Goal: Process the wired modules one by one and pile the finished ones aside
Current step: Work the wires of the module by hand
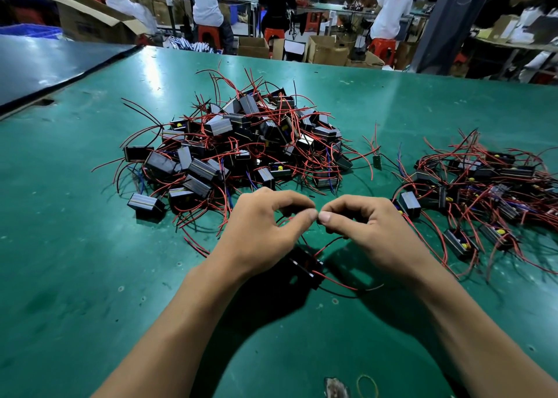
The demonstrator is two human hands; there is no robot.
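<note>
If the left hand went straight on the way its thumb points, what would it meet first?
The right hand: its thumb tip sits almost against that of the left hand, both pinching wires. Depth looks matched, from one view.

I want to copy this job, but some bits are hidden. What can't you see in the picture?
All in the head view:
1. Wire ends: the left hand and right hand pinch the wires, and curled fingers hide the tips.
2. Black box: the left wrist and shadow cover part of it.
3. Right pile: cut off by the right edge.
4. Scrap: blurred and cut off by the bottom edge.
</note>
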